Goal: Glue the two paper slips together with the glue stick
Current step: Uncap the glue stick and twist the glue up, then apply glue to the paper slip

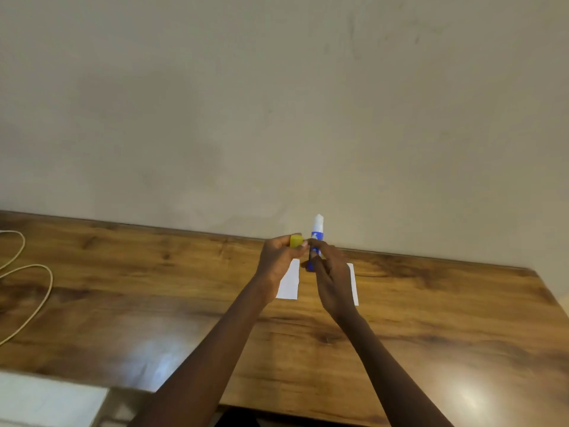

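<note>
My right hand [331, 278] grips a blue and white glue stick [317, 238] upright above the table, its white glue end pointing up and uncapped. My left hand [277, 263] holds the yellow cap [296, 241] just left of the stick. Two white paper slips lie flat on the wooden table beneath my hands: one slip [290, 283] under my left hand, the other slip [353, 282] mostly hidden behind my right hand.
The wooden table [154, 288] runs up to a plain beige wall [277, 103]. A pale cable [34, 291] loops on the table's left side. A white surface [46, 399] shows at the bottom left corner.
</note>
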### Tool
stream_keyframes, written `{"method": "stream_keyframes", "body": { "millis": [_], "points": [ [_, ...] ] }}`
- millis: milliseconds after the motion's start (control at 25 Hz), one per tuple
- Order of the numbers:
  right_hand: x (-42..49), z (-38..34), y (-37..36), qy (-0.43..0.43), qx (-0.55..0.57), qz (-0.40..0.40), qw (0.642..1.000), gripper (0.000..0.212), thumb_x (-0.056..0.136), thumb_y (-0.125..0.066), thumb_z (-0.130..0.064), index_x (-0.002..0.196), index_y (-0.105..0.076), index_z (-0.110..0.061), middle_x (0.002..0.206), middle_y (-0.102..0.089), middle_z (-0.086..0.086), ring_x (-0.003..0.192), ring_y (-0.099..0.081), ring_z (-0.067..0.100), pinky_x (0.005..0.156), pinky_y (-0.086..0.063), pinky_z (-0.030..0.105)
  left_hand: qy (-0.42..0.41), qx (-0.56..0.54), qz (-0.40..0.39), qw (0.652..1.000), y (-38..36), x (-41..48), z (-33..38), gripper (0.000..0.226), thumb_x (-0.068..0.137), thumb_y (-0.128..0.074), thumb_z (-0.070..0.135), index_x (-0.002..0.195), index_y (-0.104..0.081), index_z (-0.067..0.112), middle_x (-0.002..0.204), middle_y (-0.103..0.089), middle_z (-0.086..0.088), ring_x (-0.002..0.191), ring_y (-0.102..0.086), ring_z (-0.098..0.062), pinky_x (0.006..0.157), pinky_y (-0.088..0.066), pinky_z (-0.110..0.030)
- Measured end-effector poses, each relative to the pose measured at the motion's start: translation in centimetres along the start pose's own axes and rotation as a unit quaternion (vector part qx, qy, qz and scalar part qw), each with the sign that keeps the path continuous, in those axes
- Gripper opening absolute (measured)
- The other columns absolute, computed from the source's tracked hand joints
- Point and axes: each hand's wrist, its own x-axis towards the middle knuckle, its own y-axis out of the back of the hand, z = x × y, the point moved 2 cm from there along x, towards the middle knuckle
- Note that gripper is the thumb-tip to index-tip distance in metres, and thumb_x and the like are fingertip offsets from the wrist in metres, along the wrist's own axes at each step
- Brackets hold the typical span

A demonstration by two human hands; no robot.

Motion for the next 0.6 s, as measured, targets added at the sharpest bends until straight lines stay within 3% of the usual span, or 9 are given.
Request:
{"method": "stream_keyframes", "body": {
  "millis": [120,200,320,400,480,600],
  "points": [
    [-0.1,4.0,-1.9,-0.042,0.018,-0.003,0.999,0.028,0.091,-0.042,-0.006,0.110,-0.052,-0.025,0.106,-0.058,0.007,0.087,-0.061,0.017,0.072,-0.046,0.009,0.014,0.104,0.069,0.992,1.6,2.6,-4.5,0.018,0.086,-0.055,0.013,0.096,-0.063,0.000,0.084,-0.060,-0.010,0.078,-0.052,-0.020,0.063,-0.040,-0.026],
    [0.2,6.1,-3.0,-0.065,0.019,-0.009,0.998,0.031,0.086,-0.054,-0.010,0.106,-0.048,-0.033,0.108,-0.056,0.000,0.094,-0.058,0.021,0.074,-0.044,0.011,-0.002,0.185,0.118,0.976,2.7,3.6,-7.0,0.022,0.089,-0.052,0.017,0.102,-0.057,0.001,0.089,-0.057,-0.007,0.081,-0.052,-0.019,0.060,-0.039,-0.021],
    [0.9,8.4,-4.7,-0.061,-0.065,-0.005,0.996,0.049,0.071,-0.072,-0.011,0.113,-0.048,-0.021,0.112,-0.055,0.001,0.094,-0.057,0.019,0.076,-0.042,0.013,-0.050,0.271,0.141,0.951,4.3,4.4,-10.1,0.023,0.091,-0.048,0.017,0.106,-0.049,0.000,0.085,-0.055,-0.008,0.077,-0.054,-0.020,0.056,-0.038,-0.009],
    [1.5,9.4,-6.0,-0.057,-0.113,0.015,0.992,0.052,0.069,-0.074,-0.008,0.115,-0.050,-0.011,0.114,-0.059,0.012,0.096,-0.058,0.024,0.079,-0.043,0.021,-0.058,0.281,0.131,0.949,5.3,4.8,-11.9,0.027,0.089,-0.050,0.014,0.111,-0.046,-0.001,0.091,-0.058,-0.015,0.085,-0.058,-0.025,0.068,-0.045,-0.017],
    [2.2,9.9,-7.4,-0.063,-0.132,0.023,0.989,0.050,0.072,-0.072,-0.008,0.117,-0.050,-0.010,0.121,-0.056,0.015,0.102,-0.056,0.025,0.080,-0.042,0.022,-0.053,0.273,0.123,0.953,5.7,5.2,-13.3,0.036,0.087,-0.053,0.012,0.119,-0.043,-0.001,0.110,-0.059,-0.018,0.101,-0.057,-0.026,0.084,-0.045,-0.025],
    [2.9,10.8,-8.8,-0.089,-0.160,-0.031,0.983,0.052,0.077,-0.067,-0.012,0.124,-0.044,-0.014,0.133,-0.047,0.012,0.114,-0.049,0.023,0.087,-0.043,0.025,-0.089,0.268,0.125,0.951,5.6,5.1,-14.5,0.042,0.084,-0.059,0.008,0.122,-0.043,0.002,0.123,-0.056,-0.015,0.109,-0.051,-0.017,0.088,-0.038,-0.016]
  ]
}}
